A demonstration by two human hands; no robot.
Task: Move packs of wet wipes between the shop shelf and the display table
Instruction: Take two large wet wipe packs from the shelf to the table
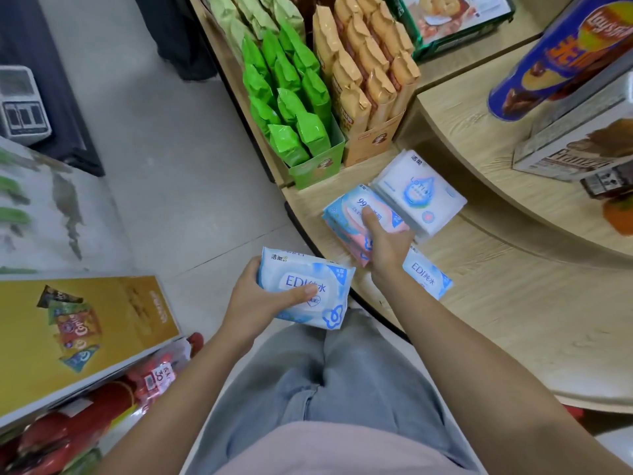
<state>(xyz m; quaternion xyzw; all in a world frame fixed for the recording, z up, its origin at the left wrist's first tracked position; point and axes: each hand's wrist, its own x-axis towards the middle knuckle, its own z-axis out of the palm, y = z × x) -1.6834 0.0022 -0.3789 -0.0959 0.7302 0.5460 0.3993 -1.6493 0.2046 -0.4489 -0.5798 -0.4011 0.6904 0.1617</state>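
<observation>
My left hand (pixel 260 303) grips a blue-and-white pack of wet wipes (pixel 308 286) marked EDI, held above the floor just off the table's edge. My right hand (pixel 383 245) grips a pink-and-blue pack of wipes (pixel 356 217), thumb on top, at the front of the wooden display table (pixel 496 303). A white pack (pixel 421 193) lies right behind it, touching. Another blue EDI pack (pixel 428 277) lies on the table, partly under my right wrist.
Boxes of green snack bags (pixel 294 108) and orange snack bags (pixel 370 77) stand at the table's back. An upper tier (pixel 479 132) holds a blue chip can (pixel 561 56) and boxes. A shelf unit (pixel 78 337) with a yellow panel and red goods stands at left.
</observation>
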